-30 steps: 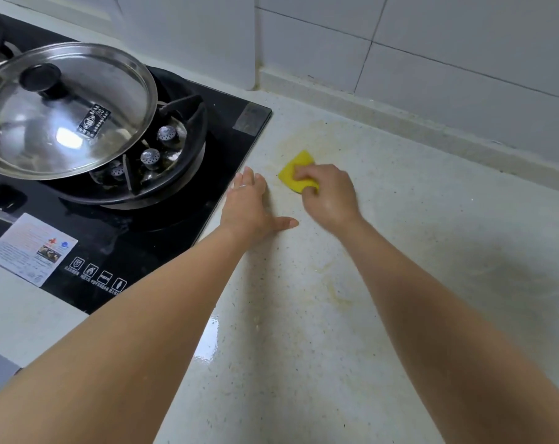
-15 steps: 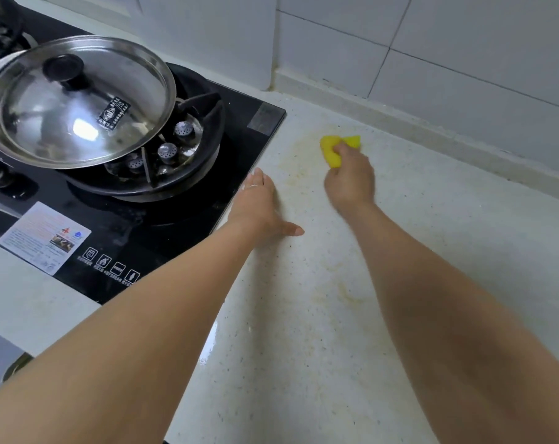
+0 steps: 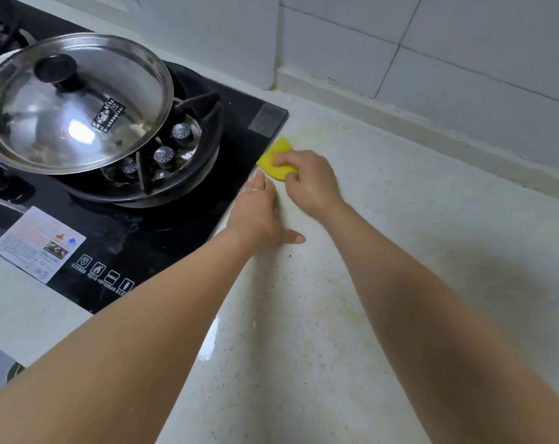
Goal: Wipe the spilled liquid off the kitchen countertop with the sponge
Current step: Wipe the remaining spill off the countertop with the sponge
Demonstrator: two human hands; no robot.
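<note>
The sponge (image 3: 276,159) now sits at the hob's (image 3: 207,203) right edge, touching or just beside the black glass near its far corner; half a second ago it was farther out on the counter (image 3: 383,251), close to the wall, and a second ago it lay roughly where it is now. The right hand (image 3: 310,181) has swung back toward the hob with it. Its fingers curl over the sponge's near side and press it down on the counter, thumb tucked under toward the wrist. The yellow sponge looks bent under the fingers; its long axis runs from near-left to far-right, roughly along the hob's edge, with one rounded end pointing away toward the wall (image 3: 464,75). A faint yellowish stain (image 3: 310,133) shows on the counter just beyond the sponge, and a paler streak (image 3: 342,302) runs between the two forearms.

The left hand (image 3: 259,216) has stayed in place: palm down on the counter beside the hob's edge, fingers straight and pressed together, thumb spread out to the right. Its fingertips lie just short of the sponge.

On the hob, a steel lid (image 3: 76,100) rests tilted over the burner (image 3: 175,149).
</note>
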